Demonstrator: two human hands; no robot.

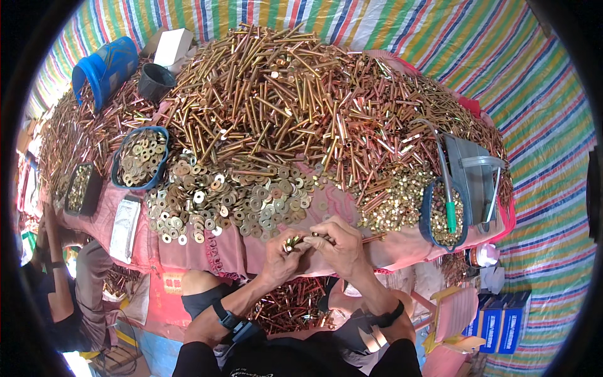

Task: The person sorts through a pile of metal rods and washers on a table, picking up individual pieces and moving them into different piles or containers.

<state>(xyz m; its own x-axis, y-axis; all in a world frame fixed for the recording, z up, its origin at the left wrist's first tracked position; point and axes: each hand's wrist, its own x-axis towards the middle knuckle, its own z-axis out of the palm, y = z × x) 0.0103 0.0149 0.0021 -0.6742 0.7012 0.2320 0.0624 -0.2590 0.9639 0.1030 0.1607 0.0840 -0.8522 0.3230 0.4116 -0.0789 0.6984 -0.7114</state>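
Observation:
At the near edge of the table, my left hand [284, 252] is closed round a few brass-coloured bolts [291, 244], their ends showing between the fingers. My right hand [340, 246] meets it, thumb and fingers pinched at the same spot; what they grip there is mostly hidden. Thin copper-coloured rods [375, 238] stick out past the right hand's outer side. Just beyond my hands, a spread of flat round washers [270, 200] lies on the pink cloth [245, 250]. Small brass-coloured nuts [397, 204] are heaped to the right.
A big mound of long bolts [270, 100] covers the far side. Blue tub of washers [116, 179] and dark tray of nuts [94, 188] sit left; a blue-rimmed container of nuts [426, 234] and grey scoop [468, 182] right. A person's arm [58, 276] shows far left.

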